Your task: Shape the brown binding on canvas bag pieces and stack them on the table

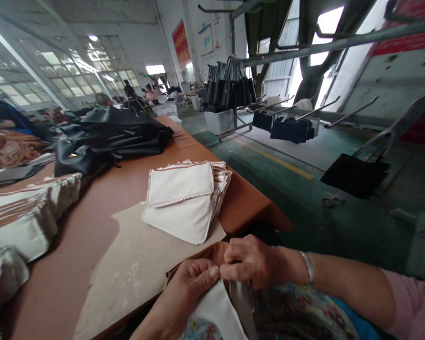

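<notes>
"Where is the piece in hand?"

"With my view as the dial, the cream-and-brown piece (217, 311) is at six o'clock, held over the lap near the table (62, 264) edge. I judge that it's held there for a close look at the seam area, with the elbows low."

"And the fingers?"

"On my feed, the left hand (184, 293) is pinched narrow, thumb on top of the cream edge. The right hand (251, 264) is curled tight on the brown part, knuckles up, beside the left thumb. Its fingertips are partly hidden, so I can't tell their exact grip."

"How do the arms come in?"

"Left from seven, wrist angled inward; right from four, nearly level, with a bangle (307, 268) at the wrist. The hands meet, probably so one steadies while the other works."

"What's around them?"

"Just off centre toward eight, a cream stack (180, 186) overlaps a tan sheet (127, 264), perhaps for easy reach. More cream stacks (28, 231) lie toward nine, and dark material (116, 132) toward ten."
</notes>
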Demonstrator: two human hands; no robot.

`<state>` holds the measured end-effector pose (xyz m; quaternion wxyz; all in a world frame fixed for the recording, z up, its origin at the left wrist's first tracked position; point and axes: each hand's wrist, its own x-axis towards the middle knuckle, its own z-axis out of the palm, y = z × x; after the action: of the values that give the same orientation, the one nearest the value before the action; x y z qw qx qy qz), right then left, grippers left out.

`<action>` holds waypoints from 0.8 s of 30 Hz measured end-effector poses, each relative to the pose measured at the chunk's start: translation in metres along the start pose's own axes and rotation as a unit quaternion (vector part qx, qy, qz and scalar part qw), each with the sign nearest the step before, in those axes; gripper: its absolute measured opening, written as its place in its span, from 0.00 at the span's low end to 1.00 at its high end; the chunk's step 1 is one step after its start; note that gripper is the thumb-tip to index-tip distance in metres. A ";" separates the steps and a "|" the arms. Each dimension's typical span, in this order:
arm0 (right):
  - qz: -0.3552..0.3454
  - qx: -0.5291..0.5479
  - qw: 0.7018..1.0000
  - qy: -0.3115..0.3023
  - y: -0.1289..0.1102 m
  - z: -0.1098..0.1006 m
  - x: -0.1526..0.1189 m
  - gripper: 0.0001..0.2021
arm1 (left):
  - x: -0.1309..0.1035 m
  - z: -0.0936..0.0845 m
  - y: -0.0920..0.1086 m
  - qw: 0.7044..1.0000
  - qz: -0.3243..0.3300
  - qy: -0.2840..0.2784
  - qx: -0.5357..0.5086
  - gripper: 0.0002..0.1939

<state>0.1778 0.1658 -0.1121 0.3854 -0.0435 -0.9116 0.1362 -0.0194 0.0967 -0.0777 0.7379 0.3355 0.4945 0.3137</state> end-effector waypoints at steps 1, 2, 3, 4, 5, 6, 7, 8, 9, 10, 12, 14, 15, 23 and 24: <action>0.004 0.005 1.000 -0.008 0.001 0.000 -0.002 0.08 | 0.002 -0.002 0.001 1.000 0.003 0.000 0.018 0.20; 0.017 0.030 0.999 -0.009 0.002 0.000 -0.003 0.08 | 0.004 -0.003 0.001 0.999 0.008 -0.005 0.041 0.20; 0.046 0.074 0.996 -0.005 0.002 -0.001 -0.004 0.07 | 0.004 -0.005 0.003 0.997 0.018 -0.013 0.072 0.20; 0.093 0.135 0.987 -0.001 0.002 -0.003 -0.003 0.07 | 0.004 -0.006 0.005 0.993 0.033 -0.021 0.110 0.20; 0.154 0.204 0.967 0.002 0.001 -0.005 -0.001 0.09 | 0.004 -0.007 0.007 0.987 0.052 -0.028 0.153 0.20; 0.220 0.270 0.937 0.002 0.002 -0.009 0.002 0.12 | 0.003 -0.008 0.009 0.977 0.074 -0.029 0.196 0.20; 0.280 0.326 0.903 -0.006 0.002 -0.013 0.006 0.15 | 0.002 -0.008 0.011 0.967 0.095 -0.028 0.233 0.21; 0.322 0.366 0.873 -0.022 0.003 -0.017 0.010 0.18 | 0.000 -0.008 0.013 0.959 0.111 -0.025 0.261 0.21; 0.344 0.392 0.852 -0.044 0.005 -0.021 0.015 0.20 | -0.001 -0.007 0.015 0.952 0.122 -0.020 0.281 0.21; 0.348 0.405 0.843 -0.066 0.007 -0.025 0.019 0.22 | -0.002 -0.006 0.017 0.947 0.128 -0.013 0.295 0.21; 0.334 0.402 0.845 -0.116 0.010 -0.029 0.027 0.20 | -0.005 -0.004 0.019 0.939 0.127 0.004 0.319 0.21; 0.320 0.384 0.854 -0.145 0.009 -0.030 0.030 0.16 | -0.008 -0.002 0.022 0.933 0.130 0.020 0.334 0.20; 0.319 0.381 0.855 -0.150 0.008 -0.029 0.031 0.14 | -0.010 0.000 0.023 0.932 0.137 0.022 0.335 0.20; 0.345 0.417 0.838 -0.071 -0.013 -0.020 0.021 0.11 | -0.014 0.004 0.002 0.992 0.102 0.000 0.080 0.20; 0.337 0.408 0.846 -0.069 -0.015 -0.022 0.021 0.10 | -0.013 0.003 -0.001 0.994 0.097 -0.012 0.054 0.21</action>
<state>0.1790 0.1598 -0.0789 0.2349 -0.1774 -0.7271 0.6202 -0.0208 0.0850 -0.0707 0.6905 0.4251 0.4669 0.3530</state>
